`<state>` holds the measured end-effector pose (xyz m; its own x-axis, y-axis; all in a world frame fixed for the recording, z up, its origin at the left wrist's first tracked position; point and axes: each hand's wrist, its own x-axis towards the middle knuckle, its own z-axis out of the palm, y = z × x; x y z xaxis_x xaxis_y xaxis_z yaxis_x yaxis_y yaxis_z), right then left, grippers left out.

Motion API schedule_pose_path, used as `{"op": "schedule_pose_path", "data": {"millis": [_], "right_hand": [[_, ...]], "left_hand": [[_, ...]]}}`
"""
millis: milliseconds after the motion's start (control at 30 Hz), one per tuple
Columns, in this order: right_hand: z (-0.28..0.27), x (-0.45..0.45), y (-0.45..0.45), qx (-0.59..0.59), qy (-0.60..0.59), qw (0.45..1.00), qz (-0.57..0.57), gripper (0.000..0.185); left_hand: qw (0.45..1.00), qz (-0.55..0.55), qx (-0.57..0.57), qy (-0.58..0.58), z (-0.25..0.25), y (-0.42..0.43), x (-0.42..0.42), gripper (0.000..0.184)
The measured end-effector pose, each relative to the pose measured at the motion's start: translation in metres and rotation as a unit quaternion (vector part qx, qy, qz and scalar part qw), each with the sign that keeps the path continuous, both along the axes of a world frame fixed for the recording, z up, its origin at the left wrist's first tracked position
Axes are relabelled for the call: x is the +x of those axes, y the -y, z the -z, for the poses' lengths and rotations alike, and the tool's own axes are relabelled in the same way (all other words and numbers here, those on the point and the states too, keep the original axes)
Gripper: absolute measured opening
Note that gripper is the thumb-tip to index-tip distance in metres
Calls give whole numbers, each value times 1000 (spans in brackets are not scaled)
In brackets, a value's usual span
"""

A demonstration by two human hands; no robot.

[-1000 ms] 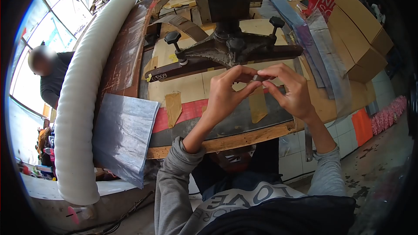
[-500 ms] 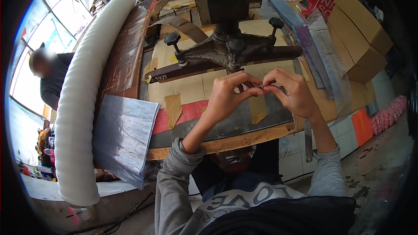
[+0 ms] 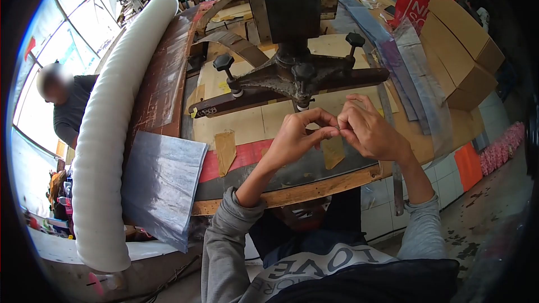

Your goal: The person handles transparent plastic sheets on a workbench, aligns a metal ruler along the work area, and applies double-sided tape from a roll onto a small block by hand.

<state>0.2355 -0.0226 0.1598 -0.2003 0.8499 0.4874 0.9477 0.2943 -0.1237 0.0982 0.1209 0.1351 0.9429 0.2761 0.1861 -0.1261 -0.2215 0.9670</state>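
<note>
My left hand (image 3: 306, 133) and my right hand (image 3: 369, 130) meet fingertip to fingertip above the front part of the work table. Both are closed in a pinch. Whatever lies between the fingertips is too small and too covered to name. Just behind them stands a dark metal press head (image 3: 300, 76) with black knobs and a long crossbar (image 3: 264, 98). Below the hands, a strip of brown tape (image 3: 333, 154) sticks to the dark table surface (image 3: 286, 171).
A long white foam roll (image 3: 109, 134) lies along the left side, next to a stack of clear plastic sheets (image 3: 163, 179). Cardboard boxes (image 3: 457, 50) and plastic film (image 3: 424, 78) occupy the right. Another person (image 3: 70, 101) is beyond the roll.
My right hand has turned, its fingers now more over the pinch point, and both hands sit slightly lower. The camera view has shifted a little.
</note>
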Motion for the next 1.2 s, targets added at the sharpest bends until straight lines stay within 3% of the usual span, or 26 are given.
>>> {"op": "schedule_pose_path", "data": {"millis": [400, 800, 1033, 1100, 1200], "right_hand": [[19, -11, -17, 154, 7, 986, 58, 24], [22, -18, -17, 243, 68, 966, 61, 23], [18, -27, 1, 300, 112, 944, 80, 19], [13, -33, 17, 200, 150, 966, 69, 17], [27, -47, 20, 241, 177, 954, 23, 12]], "left_hand": [[985, -45, -127, 110, 17, 10, 7, 17], [920, 22, -367, 137, 25, 31, 0, 20], [913, 37, -374, 160, 13, 50, -7, 20], [915, 18, -369, 159, 9, 57, -8, 20], [872, -43, -400, 279, -8, 33, 3, 21]]}}
